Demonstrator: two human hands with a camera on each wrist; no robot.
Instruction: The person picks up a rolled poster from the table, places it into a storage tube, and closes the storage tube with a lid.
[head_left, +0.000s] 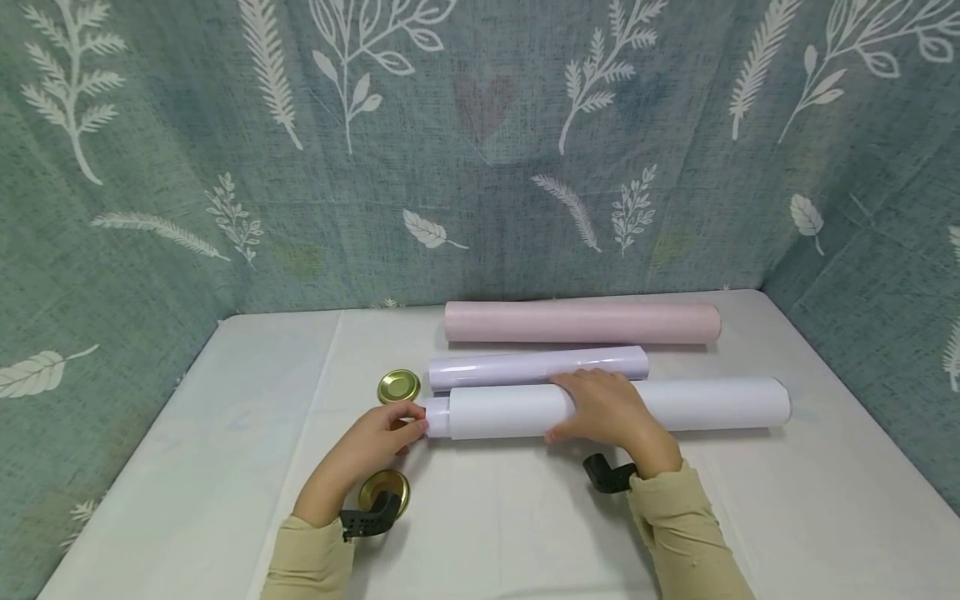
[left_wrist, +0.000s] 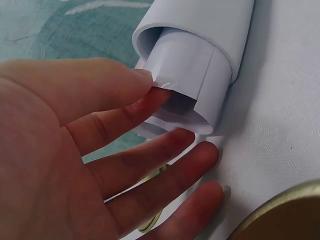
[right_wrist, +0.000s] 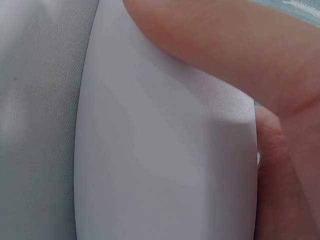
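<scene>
A white tube lies crosswise on the table, and a roll of glossy white paper sticks out of its left end. My left hand pinches the rim of that paper roll between thumb and index finger. In the left wrist view the roll's overlapping edge shows inside the tube's open mouth, and the other fingers are spread below it. Around the tube's middle, my right hand grips with the thumb on the near side. The right wrist view shows the white tube wall close up; the far fingertips are hidden.
Behind the tube lies another glossy white roll, and farther back a pink tube. A gold lid lies beyond my left hand; a second gold lid is nearer me, partly covered by the wrist camera. Patterned cloth walls the table.
</scene>
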